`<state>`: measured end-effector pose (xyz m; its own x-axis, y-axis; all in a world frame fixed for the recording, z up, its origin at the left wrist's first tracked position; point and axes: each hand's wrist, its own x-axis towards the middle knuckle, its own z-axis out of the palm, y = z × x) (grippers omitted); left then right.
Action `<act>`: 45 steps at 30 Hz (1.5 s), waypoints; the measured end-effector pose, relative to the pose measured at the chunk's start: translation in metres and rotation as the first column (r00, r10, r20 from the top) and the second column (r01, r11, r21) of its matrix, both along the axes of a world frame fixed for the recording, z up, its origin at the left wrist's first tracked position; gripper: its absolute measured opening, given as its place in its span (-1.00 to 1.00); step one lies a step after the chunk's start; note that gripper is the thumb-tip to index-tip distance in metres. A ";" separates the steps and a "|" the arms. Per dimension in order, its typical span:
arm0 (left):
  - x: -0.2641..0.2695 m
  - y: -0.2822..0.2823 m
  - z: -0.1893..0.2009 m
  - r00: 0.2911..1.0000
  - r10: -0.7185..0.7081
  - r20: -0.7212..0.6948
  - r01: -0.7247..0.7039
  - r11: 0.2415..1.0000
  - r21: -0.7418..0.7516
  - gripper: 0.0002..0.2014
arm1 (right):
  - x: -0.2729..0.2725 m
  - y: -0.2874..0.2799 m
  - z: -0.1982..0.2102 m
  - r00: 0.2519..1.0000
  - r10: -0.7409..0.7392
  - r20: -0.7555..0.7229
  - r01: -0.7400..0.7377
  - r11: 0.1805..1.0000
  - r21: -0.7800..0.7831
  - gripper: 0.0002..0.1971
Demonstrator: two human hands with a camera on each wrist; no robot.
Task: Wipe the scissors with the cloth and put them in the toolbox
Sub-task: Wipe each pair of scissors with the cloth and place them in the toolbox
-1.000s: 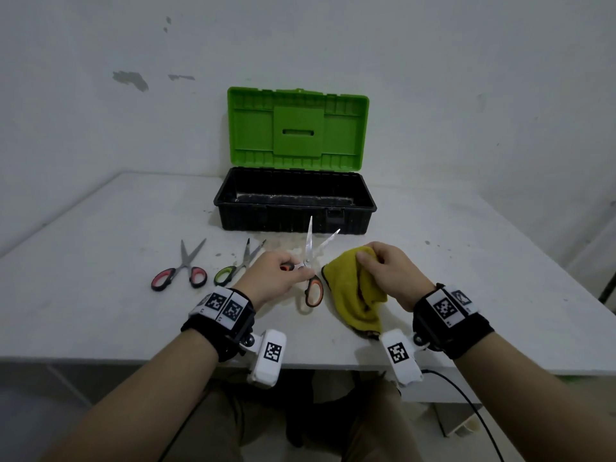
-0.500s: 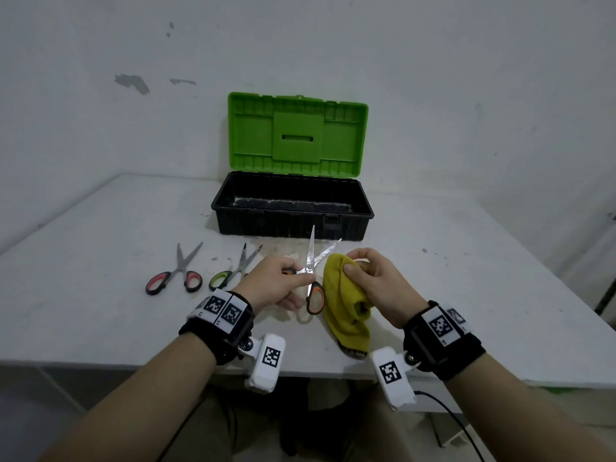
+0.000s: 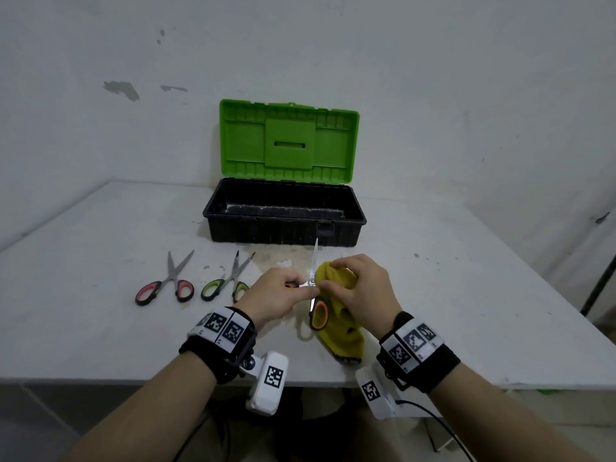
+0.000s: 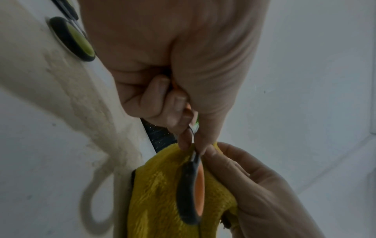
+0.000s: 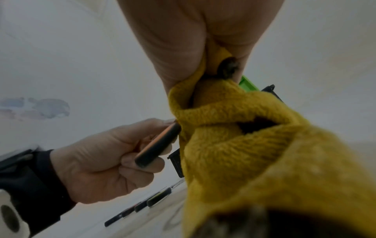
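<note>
My left hand [image 3: 283,291] grips one orange-and-black handle of the orange scissors [image 3: 313,268], held above the table with one blade pointing up toward the toolbox. The other handle loop [image 4: 192,193] hangs down against the yellow cloth [image 3: 336,315]. My right hand [image 3: 353,285] holds the cloth bunched and pinches it around the other blade, which is hidden. The cloth [image 5: 234,145] fills the right wrist view, with my left hand [image 5: 114,159] and the handle [image 5: 156,145] beside it. The black toolbox [image 3: 283,228] stands open behind, green lid [image 3: 288,145] upright, its tray looking bare.
Two more pairs lie on the white table [image 3: 100,328] to the left: red-handled scissors [image 3: 166,285] and green-handled scissors [image 3: 226,281], both partly spread. The table's front edge runs just under my wrists. A wall rises close behind the toolbox.
My right hand has brought the cloth left and up onto the scissors' right blade, covering it. The left hand has kept its grip on the handle, staying nearly in place.
</note>
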<state>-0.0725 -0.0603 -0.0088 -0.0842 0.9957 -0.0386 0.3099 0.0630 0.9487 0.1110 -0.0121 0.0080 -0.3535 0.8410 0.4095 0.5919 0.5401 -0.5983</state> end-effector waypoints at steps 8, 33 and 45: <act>0.004 0.001 0.003 0.999 -0.019 -0.030 0.020 0.999 0.045 -0.79 | -0.001 -0.005 -0.001 0.999 0.030 -0.016 -0.028 0.993 0.112 -0.77; 0.007 0.005 0.001 0.997 -0.009 -0.074 0.015 0.997 0.077 -0.69 | 0.033 0.002 0.019 0.996 -0.056 -0.063 0.068 0.973 0.222 -0.88; 0.007 -0.002 0.006 0.943 -0.054 -0.328 0.113 0.980 0.163 -0.68 | 0.027 0.016 0.009 0.996 -0.071 0.061 0.061 0.986 0.155 -0.84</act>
